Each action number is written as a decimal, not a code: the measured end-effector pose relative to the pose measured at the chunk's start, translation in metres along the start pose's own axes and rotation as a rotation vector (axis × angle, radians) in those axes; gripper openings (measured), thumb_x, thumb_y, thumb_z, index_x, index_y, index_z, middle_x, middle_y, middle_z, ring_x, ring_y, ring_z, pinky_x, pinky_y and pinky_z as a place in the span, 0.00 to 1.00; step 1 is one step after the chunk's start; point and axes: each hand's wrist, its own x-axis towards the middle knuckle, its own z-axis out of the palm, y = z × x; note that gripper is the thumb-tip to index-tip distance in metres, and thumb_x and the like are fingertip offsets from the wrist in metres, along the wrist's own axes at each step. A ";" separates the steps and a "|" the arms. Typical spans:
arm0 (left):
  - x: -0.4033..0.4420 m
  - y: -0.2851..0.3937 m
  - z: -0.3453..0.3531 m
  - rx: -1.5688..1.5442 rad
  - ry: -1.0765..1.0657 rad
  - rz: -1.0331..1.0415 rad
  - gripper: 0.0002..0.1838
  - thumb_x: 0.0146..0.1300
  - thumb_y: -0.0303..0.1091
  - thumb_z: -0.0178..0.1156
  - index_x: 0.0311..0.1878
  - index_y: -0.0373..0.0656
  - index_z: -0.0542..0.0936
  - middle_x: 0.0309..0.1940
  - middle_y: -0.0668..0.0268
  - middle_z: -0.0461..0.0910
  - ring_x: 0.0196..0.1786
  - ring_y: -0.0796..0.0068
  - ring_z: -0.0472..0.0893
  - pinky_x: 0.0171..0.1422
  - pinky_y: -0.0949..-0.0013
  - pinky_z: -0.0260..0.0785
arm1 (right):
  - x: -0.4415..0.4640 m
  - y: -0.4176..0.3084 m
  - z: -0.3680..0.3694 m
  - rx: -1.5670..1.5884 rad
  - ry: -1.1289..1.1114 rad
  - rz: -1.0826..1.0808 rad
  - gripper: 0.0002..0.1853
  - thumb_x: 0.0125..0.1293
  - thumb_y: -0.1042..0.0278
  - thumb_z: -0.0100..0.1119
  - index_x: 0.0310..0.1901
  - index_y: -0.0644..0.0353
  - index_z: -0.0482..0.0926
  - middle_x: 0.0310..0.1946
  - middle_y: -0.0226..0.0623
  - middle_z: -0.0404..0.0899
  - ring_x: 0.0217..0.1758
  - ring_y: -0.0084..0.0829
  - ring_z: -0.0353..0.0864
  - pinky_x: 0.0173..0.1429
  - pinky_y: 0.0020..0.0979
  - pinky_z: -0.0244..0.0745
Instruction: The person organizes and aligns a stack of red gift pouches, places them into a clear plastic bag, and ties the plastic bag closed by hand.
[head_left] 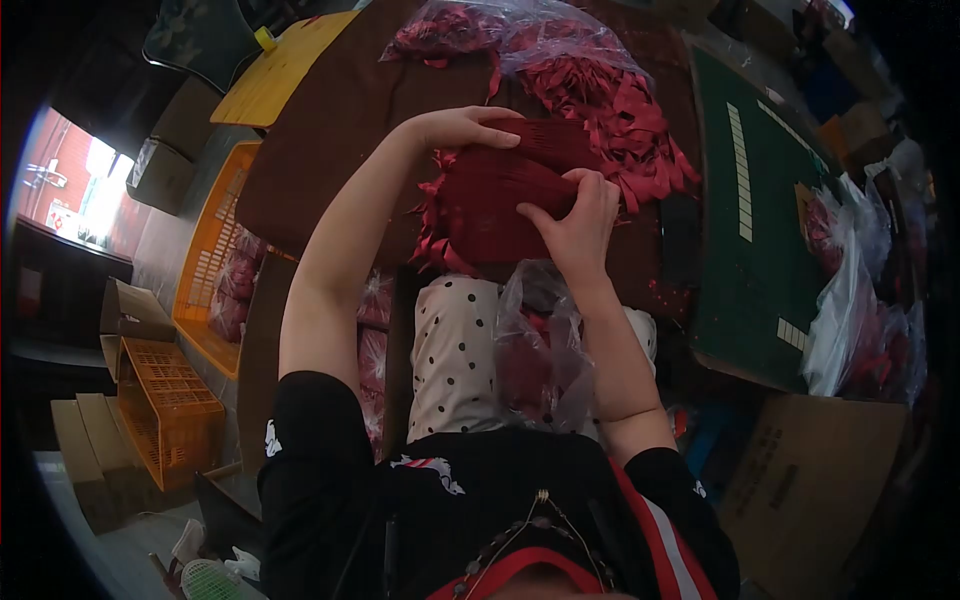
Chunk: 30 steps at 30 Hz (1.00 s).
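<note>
A dense bundle of dark red ribbon strips [505,205], lined up side by side, lies at the table's near edge. My left hand [465,128] grips its far left part, the thumb lying across the strips. On the right side, my right hand [583,220] holds the bundle with curled fingers and the thumb pressed against the strips. Loose red ribbon ends [432,225] stick out at the left. Beyond my right hand spreads a heap of red ribbons [630,130], partly under a clear plastic bag [560,35].
Across my lap, over polka-dot cloth [450,340], lies a clear bag [540,350] with red contents. A green table [720,290] with white tiles stands at right. Orange crates [185,410] and a cardboard box [815,480] flank me. A yellow stool [285,75] is at far left.
</note>
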 end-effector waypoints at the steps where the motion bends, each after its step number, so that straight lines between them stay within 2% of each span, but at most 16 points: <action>1: 0.001 0.000 -0.001 -0.008 -0.011 -0.010 0.38 0.65 0.49 0.69 0.73 0.43 0.69 0.61 0.63 0.78 0.63 0.74 0.76 0.68 0.68 0.70 | 0.001 0.002 0.000 0.001 0.000 -0.002 0.35 0.44 0.55 0.82 0.49 0.59 0.72 0.47 0.39 0.74 0.56 0.45 0.70 0.61 0.45 0.63; 4: 0.004 -0.003 -0.004 0.015 -0.012 -0.048 0.38 0.65 0.51 0.69 0.73 0.45 0.69 0.62 0.64 0.78 0.62 0.75 0.77 0.66 0.69 0.70 | 0.004 0.009 -0.004 0.092 -0.069 0.028 0.35 0.44 0.54 0.82 0.48 0.59 0.71 0.43 0.38 0.75 0.51 0.44 0.75 0.59 0.44 0.64; 6: 0.003 -0.002 -0.005 0.045 0.003 -0.078 0.38 0.64 0.52 0.69 0.74 0.47 0.69 0.62 0.65 0.78 0.61 0.76 0.77 0.65 0.70 0.70 | 0.009 0.011 -0.009 0.060 -0.091 -0.053 0.34 0.44 0.54 0.82 0.47 0.60 0.70 0.41 0.39 0.76 0.46 0.45 0.78 0.57 0.44 0.64; 10: 0.003 -0.003 -0.004 0.003 -0.012 -0.049 0.39 0.63 0.56 0.68 0.74 0.52 0.69 0.62 0.68 0.78 0.61 0.78 0.76 0.60 0.72 0.70 | 0.019 0.012 -0.025 0.071 -0.177 -0.019 0.34 0.43 0.54 0.82 0.46 0.59 0.70 0.40 0.39 0.77 0.45 0.46 0.78 0.56 0.43 0.64; 12: 0.005 -0.008 -0.005 0.013 -0.007 -0.064 0.39 0.63 0.56 0.68 0.74 0.53 0.70 0.62 0.69 0.78 0.61 0.78 0.76 0.60 0.72 0.70 | 0.025 0.017 -0.029 0.057 -0.207 -0.052 0.33 0.41 0.60 0.84 0.44 0.59 0.71 0.39 0.41 0.78 0.43 0.44 0.78 0.50 0.42 0.72; 13: 0.006 -0.008 -0.005 0.005 0.001 -0.063 0.39 0.63 0.57 0.68 0.74 0.53 0.70 0.62 0.69 0.78 0.61 0.78 0.75 0.59 0.73 0.69 | 0.026 0.020 -0.029 0.055 -0.211 -0.053 0.33 0.41 0.60 0.84 0.44 0.59 0.71 0.39 0.41 0.78 0.43 0.44 0.78 0.50 0.42 0.72; 18: 0.008 -0.005 -0.006 0.068 0.062 -0.102 0.39 0.61 0.57 0.69 0.73 0.55 0.71 0.61 0.69 0.78 0.58 0.79 0.75 0.55 0.75 0.68 | 0.028 0.030 -0.032 0.251 -0.279 0.073 0.32 0.42 0.64 0.84 0.44 0.60 0.70 0.37 0.34 0.75 0.43 0.31 0.76 0.50 0.32 0.73; 22: 0.010 -0.005 -0.007 0.107 0.106 -0.077 0.38 0.58 0.56 0.72 0.71 0.55 0.74 0.57 0.71 0.80 0.51 0.78 0.77 0.50 0.76 0.68 | 0.027 0.034 -0.030 0.273 -0.302 0.056 0.32 0.42 0.65 0.84 0.44 0.59 0.70 0.38 0.33 0.74 0.43 0.29 0.75 0.51 0.30 0.73; 25: 0.014 -0.007 -0.009 0.124 0.081 -0.008 0.39 0.57 0.55 0.73 0.69 0.51 0.75 0.54 0.71 0.82 0.49 0.77 0.79 0.50 0.76 0.69 | 0.028 0.039 -0.026 0.311 -0.297 0.025 0.32 0.43 0.64 0.83 0.45 0.59 0.69 0.40 0.34 0.74 0.45 0.30 0.75 0.52 0.31 0.72; 27: 0.014 0.001 -0.006 0.135 0.057 0.028 0.40 0.56 0.54 0.74 0.69 0.48 0.75 0.53 0.70 0.83 0.49 0.76 0.80 0.50 0.75 0.71 | 0.029 0.041 -0.023 0.273 -0.279 -0.030 0.33 0.45 0.59 0.82 0.45 0.59 0.68 0.40 0.42 0.77 0.44 0.45 0.80 0.49 0.40 0.76; 29: 0.009 0.024 -0.001 0.410 0.068 0.032 0.40 0.56 0.52 0.75 0.68 0.43 0.76 0.53 0.66 0.83 0.52 0.74 0.81 0.55 0.72 0.74 | 0.028 0.040 -0.024 0.262 -0.286 -0.021 0.33 0.45 0.58 0.82 0.46 0.59 0.68 0.41 0.43 0.77 0.45 0.47 0.80 0.49 0.41 0.75; 30: 0.013 0.024 -0.001 0.411 0.066 0.033 0.40 0.56 0.52 0.75 0.68 0.43 0.76 0.53 0.66 0.83 0.52 0.74 0.81 0.55 0.72 0.74 | 0.028 0.040 -0.024 0.252 -0.295 -0.015 0.33 0.46 0.58 0.82 0.46 0.60 0.68 0.42 0.43 0.77 0.47 0.48 0.79 0.50 0.42 0.75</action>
